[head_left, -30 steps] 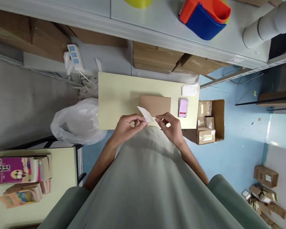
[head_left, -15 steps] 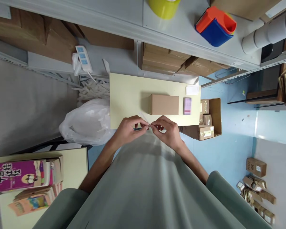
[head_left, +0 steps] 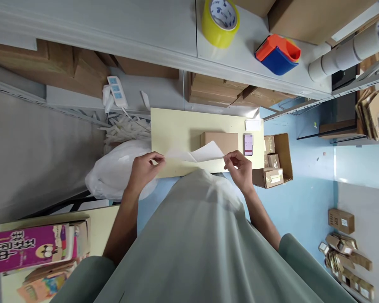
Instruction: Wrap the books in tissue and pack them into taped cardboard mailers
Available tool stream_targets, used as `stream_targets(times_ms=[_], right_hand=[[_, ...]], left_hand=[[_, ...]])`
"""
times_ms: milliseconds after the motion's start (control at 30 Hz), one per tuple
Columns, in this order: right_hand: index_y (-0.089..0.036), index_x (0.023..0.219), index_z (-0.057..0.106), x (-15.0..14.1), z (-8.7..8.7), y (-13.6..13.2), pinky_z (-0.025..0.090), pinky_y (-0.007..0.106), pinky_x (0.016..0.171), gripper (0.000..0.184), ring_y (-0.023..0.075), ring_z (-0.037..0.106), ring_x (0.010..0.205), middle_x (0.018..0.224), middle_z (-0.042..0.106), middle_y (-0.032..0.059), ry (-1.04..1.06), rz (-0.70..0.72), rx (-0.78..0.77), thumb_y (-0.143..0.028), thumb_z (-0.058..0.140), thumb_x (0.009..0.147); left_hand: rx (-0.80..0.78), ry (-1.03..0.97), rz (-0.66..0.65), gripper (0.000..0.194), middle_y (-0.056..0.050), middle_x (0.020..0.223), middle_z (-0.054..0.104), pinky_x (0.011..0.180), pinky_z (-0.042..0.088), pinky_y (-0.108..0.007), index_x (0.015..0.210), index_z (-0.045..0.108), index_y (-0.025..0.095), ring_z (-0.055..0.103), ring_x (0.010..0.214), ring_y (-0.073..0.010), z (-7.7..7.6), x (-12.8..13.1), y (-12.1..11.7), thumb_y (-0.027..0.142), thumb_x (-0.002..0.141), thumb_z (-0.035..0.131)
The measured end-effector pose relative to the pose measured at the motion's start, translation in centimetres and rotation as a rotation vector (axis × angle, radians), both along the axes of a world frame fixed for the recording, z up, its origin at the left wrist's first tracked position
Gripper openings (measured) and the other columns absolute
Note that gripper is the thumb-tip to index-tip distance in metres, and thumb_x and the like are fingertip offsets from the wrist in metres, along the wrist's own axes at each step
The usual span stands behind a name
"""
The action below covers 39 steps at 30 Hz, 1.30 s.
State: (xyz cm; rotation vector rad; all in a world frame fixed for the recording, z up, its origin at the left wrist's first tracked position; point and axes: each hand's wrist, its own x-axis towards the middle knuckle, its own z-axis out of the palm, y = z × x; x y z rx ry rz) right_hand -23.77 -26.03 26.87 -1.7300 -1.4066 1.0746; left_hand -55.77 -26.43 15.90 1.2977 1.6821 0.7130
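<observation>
Between my two hands a white adhesive label (head_left: 210, 152) is partly peeled from a thin, see-through backing sheet (head_left: 179, 155); they still meet in the middle. My left hand (head_left: 146, 169) pinches the outer end of the backing. At the other side, my right hand (head_left: 240, 169) pinches the label's right corner, fingers closed. Just behind the label lies a closed brown cardboard box (head_left: 219, 139) on the pale yellow table (head_left: 173, 122); the label hides part of its front.
A phone (head_left: 248, 144) and a stack of white labels (head_left: 253, 124) lie right on the table. An open carton (head_left: 286, 155) of small boxes stands beyond. Yellow tape (head_left: 220, 35) and an orange-blue tape dispenser (head_left: 278, 54) sit on the shelf. A white plastic bag (head_left: 110, 172) is at left.
My hands were close together at the label; they have moved wide apart. The label and its backing are now spread between them, pulled partly away from each other. The view has shifted slightly.
</observation>
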Motion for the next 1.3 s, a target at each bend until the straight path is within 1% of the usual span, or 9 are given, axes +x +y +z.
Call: stream_targets(times_ms=[333, 433, 533, 600, 700, 867, 1000, 1133, 1300], right_hand=[[-0.024, 0.086, 0.067, 0.5, 0.9, 0.2, 0.053, 0.029, 0.057, 0.043, 0.017, 0.066, 0.061, 0.066, 0.063, -0.0016, 0.093, -0.177, 0.0, -0.066, 0.078, 0.089], [-0.024, 0.085, 0.067, 0.4, 0.8, -0.2, 0.053, 0.029, 0.057, 0.044, 0.0169, 0.066, 0.06, 0.065, 0.063, -0.0019, 0.105, -0.189, -0.005, -0.066, 0.078, 0.088], [-0.024, 0.085, 0.067, 0.5, 0.6, -0.6, 0.052, 0.028, 0.056, 0.043, 0.0164, 0.065, 0.059, 0.064, 0.063, -0.002, 0.127, -0.2, -0.005, -0.065, 0.079, 0.088], [-0.024, 0.085, 0.068, 0.7, 0.4, -0.9, 0.052, 0.028, 0.057, 0.042, 0.0162, 0.065, 0.06, 0.065, 0.063, -0.0018, 0.143, -0.206, -0.009, -0.064, 0.079, 0.089], [-0.024, 0.086, 0.068, 1.2, 0.1, -1.1, 0.05, 0.027, 0.056, 0.042, 0.0164, 0.065, 0.06, 0.065, 0.064, -0.0016, 0.158, -0.218, -0.014, -0.064, 0.079, 0.089], [-0.024, 0.087, 0.068, 2.3, -0.7, -0.6, 0.05, 0.028, 0.055, 0.043, 0.0166, 0.066, 0.061, 0.066, 0.063, -0.0022, 0.179, -0.199, -0.017, -0.065, 0.078, 0.091], [-0.024, 0.089, 0.067, 3.3, -1.1, 0.2, 0.051, 0.029, 0.058, 0.039, 0.0162, 0.067, 0.063, 0.072, 0.065, -0.0014, 0.146, -0.13, 0.023, -0.061, 0.074, 0.095], [-0.024, 0.09, 0.066, 4.2, -0.9, 0.8, 0.055, 0.03, 0.063, 0.031, 0.0158, 0.067, 0.068, 0.087, 0.07, 0.0023, 0.029, -0.029, 0.143, -0.053, 0.067, 0.101], [-0.025, 0.093, 0.068, 5.8, -1.3, 0.7, 0.057, 0.031, 0.067, 0.024, 0.016, 0.066, 0.071, 0.095, 0.071, 0.0048, -0.084, 0.144, 0.179, -0.044, 0.059, 0.105]], left_hand=[[0.066, 0.436, 0.521, 0.031, -0.01, 0.108, 0.085, 0.091, 0.058, -0.031, 0.111, 0.082, 0.009, 0.075, 0.089, -0.0203, -2.0, -11.5, 3.3, 0.027, 0.09, 0.068], [0.106, 0.568, 0.492, 0.044, -0.015, 0.131, 0.08, 0.109, 0.054, -0.043, 0.133, 0.074, 0.006, 0.075, 0.114, -0.028, -2.1, -14.3, 4.6, 0.025, 0.096, 0.063], [0.089, 0.601, 0.374, 0.077, -0.026, 0.162, 0.056, 0.128, 0.036, -0.055, 0.161, 0.04, -0.009, 0.054, 0.15, -0.0371, -2.1, -15.7, 5.6, 0.021, 0.095, 0.065], [0.059, 0.588, 0.361, 0.09, -0.034, 0.171, 0.038, 0.132, 0.028, -0.056, 0.163, 0.022, -0.018, 0.039, 0.16, -0.0401, -1.9, -15.7, 6.1, 0.019, 0.094, 0.067], [0.062, 0.558, 0.378, 0.093, -0.038, 0.175, 0.023, 0.136, 0.019, -0.056, 0.162, 0.014, -0.021, 0.022, 0.167, -0.0417, -1.4, -14.8, 6.5, 0.017, 0.096, 0.067], [0.071, 0.491, 0.3, 0.086, -0.037, 0.174, 0.028, 0.137, 0.016, -0.059, 0.158, 0.034, -0.017, 0.011, 0.169, -0.0458, -0.3, -9.9, 7.1, 0.027, 0.095, 0.072], [0.176, 0.276, 0.119, 0.05, -0.018, 0.169, 0.05, 0.136, 0.029, -0.051, 0.133, 0.071, 0.017, 0.038, 0.163, -0.0384, 2.3, -1.5, 6.4, 0.05, 0.095, 0.072], [0.133, -0.026, 0.034, 0.053, -0.012, 0.121, 0.082, 0.124, 0.045, -0.049, 0.137, 0.065, 0.022, 0.066, 0.14, -0.0319, 6.3, 8.9, 4.2, 0.054, 0.095, 0.073], [0.031, -0.347, 0.058, 0.05, -0.008, 0.102, 0.084, 0.115, 0.05, -0.046, 0.127, 0.068, 0.026, 0.075, 0.125, -0.0339, 8.5, 18.1, 2.3, 0.046, 0.086, 0.089]])
